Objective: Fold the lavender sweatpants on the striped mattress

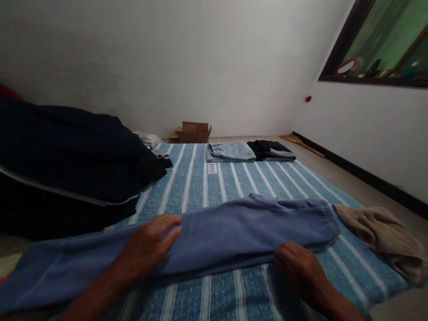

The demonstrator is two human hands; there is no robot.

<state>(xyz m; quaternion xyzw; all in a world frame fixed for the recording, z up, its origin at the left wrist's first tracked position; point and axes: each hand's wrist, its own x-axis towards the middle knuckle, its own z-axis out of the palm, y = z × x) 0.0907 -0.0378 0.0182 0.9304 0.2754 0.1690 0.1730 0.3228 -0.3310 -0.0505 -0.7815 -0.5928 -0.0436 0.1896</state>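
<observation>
A pair of blue trousers [230, 232], folded lengthwise, stretches across the bed from the lower left to a ribbed waistband on the right. My left hand [152, 238] rests on top of one leg, its fingers stretched out and the thumb apart. At the near edge, below the upper part of the trousers, my right hand [297, 263] has its fingers closed on the fabric. The trousers lie on a blue bedsheet [187, 196] with white stripes.
Dark clothes [67, 156] are heaped on the left. Folded light-blue trousers [234, 151] and dark folded clothes [270, 149] lie at the far edge. A brown cloth [381, 232] is on the right. Behind the bed stands a cardboard box [192, 133] against the wall.
</observation>
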